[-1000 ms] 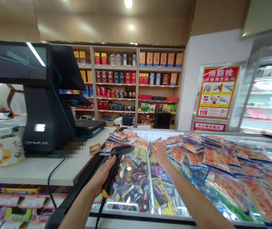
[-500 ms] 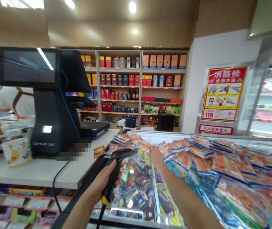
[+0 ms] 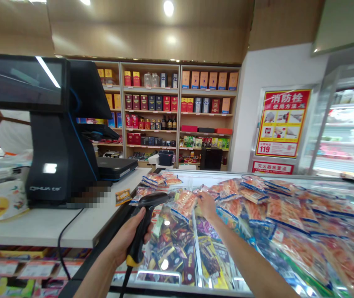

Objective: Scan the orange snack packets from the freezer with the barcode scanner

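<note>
The left hand [image 3: 130,234] has its grip closed around the handle of the scanner [image 3: 139,229], whose head points across the freezer's glass top [image 3: 200,178]. The right hand [image 3: 208,205] has its grip clamped on the right end of a clear packet [image 3: 184,203], which sits over the glass toward the far edge, near the scanner's head; whether it touches the glass I cannot tell.

The step in hand, I judge, is presenting this packet to the scanner; the next move calls for its face turned to the scanner's head and both hands steady.

Counted: 1 scanner, 1 packet in hand, 3 packets [image 3: 153,179] by the far left corner, and 1 small orange packet [image 3: 123,197] at the desk's [image 3: 49,227] right edge. The pile [image 3: 285,211] on the right overlaps under glare, so at least 8 packets is a fair guess.
</note>
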`<state>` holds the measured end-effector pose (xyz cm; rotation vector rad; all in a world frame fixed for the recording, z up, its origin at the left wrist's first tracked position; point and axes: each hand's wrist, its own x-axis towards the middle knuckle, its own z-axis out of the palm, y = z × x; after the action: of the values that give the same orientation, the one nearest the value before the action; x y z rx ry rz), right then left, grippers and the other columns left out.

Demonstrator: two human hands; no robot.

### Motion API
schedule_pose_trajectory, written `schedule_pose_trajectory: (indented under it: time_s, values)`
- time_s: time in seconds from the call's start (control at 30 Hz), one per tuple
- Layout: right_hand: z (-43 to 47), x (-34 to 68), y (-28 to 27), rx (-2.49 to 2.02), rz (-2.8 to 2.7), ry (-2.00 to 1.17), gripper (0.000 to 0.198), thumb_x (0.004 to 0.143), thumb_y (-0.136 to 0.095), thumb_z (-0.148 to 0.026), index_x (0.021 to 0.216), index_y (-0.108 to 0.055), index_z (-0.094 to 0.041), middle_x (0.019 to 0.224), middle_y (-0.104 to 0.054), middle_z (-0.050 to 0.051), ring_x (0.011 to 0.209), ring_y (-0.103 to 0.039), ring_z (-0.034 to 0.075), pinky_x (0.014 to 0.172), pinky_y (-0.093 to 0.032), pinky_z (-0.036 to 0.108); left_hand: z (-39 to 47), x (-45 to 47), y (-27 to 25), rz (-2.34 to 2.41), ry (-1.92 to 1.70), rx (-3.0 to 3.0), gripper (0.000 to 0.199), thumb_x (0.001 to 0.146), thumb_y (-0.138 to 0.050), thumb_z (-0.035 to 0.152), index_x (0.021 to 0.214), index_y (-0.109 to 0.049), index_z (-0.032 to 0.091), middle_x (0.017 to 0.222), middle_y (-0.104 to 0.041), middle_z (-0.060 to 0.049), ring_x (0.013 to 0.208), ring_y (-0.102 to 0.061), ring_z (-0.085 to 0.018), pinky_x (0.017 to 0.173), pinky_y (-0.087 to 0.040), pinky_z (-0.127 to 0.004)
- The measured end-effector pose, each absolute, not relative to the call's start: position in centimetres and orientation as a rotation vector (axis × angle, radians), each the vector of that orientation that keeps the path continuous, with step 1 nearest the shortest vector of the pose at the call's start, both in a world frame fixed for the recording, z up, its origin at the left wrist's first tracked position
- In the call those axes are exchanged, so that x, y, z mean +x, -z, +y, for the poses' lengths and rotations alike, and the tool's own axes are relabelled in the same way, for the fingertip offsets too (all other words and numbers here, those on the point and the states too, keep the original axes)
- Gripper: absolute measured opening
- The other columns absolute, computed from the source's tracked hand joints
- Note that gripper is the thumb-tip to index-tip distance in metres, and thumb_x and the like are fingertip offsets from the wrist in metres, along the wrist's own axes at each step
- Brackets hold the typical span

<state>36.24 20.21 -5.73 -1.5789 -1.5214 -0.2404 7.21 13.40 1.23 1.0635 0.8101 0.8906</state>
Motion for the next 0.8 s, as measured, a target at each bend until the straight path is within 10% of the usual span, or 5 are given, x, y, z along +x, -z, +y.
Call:
schedule_pose_trajectory:
  time_s: [0.8]
  values:
    - [14.6,43.9,2.1,-1.44,-1.093,0.203,0.02,0.062,-0.039,-0.02,0.069,-0.058,-0.018,0.069,-0.062,0.003,0.064,-0.055,0.017,0.065,-0.04,0.028,10.4,12.2,-1.0,0.731,-0.62,1.225,0.042,0.064,-0.05,0.057,0.07,-0.048,0.015,0.051,-0.051,0.003,0.04,-0.045,-0.007,0.039,-0.031,-0.018]
